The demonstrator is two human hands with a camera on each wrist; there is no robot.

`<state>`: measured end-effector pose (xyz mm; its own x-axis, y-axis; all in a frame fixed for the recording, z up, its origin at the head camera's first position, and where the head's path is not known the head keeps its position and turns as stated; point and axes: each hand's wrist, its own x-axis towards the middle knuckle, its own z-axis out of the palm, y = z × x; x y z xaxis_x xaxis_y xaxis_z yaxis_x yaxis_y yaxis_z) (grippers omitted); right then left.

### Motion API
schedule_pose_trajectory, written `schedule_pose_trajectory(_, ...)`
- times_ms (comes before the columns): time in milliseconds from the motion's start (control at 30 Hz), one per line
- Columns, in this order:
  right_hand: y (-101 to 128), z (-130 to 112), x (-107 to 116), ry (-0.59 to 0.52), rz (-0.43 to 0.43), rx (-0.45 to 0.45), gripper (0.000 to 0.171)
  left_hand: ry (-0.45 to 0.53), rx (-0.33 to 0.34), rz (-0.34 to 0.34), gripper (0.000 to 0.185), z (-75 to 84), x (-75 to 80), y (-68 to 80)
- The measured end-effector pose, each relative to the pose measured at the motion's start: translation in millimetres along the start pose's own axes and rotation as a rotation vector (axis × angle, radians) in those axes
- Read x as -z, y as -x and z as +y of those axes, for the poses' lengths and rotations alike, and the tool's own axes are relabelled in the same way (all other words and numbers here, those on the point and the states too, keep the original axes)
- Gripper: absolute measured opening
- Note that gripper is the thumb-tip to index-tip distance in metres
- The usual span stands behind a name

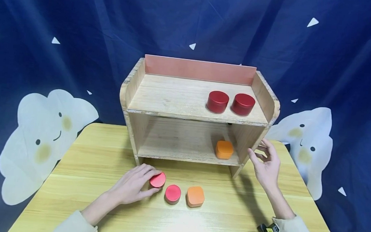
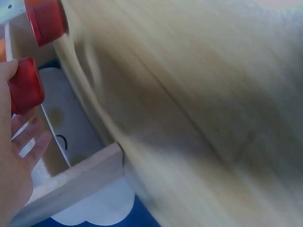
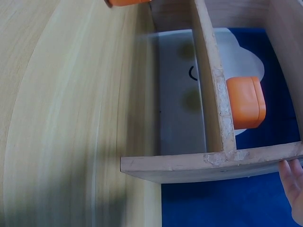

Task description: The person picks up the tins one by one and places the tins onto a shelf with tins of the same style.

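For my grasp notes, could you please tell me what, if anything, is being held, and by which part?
The left hand holds the leftmost red tin by its round side. The right hand seems only to touch the shelf.

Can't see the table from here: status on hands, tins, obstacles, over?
Left grip pinches red tin. Right grip at right side of shelf. Possible obstacle: second red tin close beside.

I pinch with my left hand (image 1: 133,185), nearer the left edge of the desk (image 1: 96,147); my right hand (image 1: 268,168), fingers loosely bent, is raised near the right edge.
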<state>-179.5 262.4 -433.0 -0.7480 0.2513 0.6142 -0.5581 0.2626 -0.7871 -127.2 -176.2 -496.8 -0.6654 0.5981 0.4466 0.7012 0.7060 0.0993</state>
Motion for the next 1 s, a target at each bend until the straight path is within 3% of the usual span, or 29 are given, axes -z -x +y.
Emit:
schedule_pose_trajectory(233, -0.2, 0.3, 0.2, 0.004, 0.000, 0.002, 0.050, -0.015, -0.076, 0.017, 0.057, 7.0, 10.8, -6.1)
schedule_pose_trajectory(633, -0.7, 0.4, 1.1, 0.000, -0.003, 0.008, 0.050, -0.035, -0.136, 0.112, 0.055, 9.7, 52.4, -26.9)
schedule_pose_trajectory(1000, -1.2, 0.7, 0.4, 0.009, -0.002, -0.008, 0.051, -0.022, -0.207, 0.168, 0.050, 15.2, 75.2, -46.5)
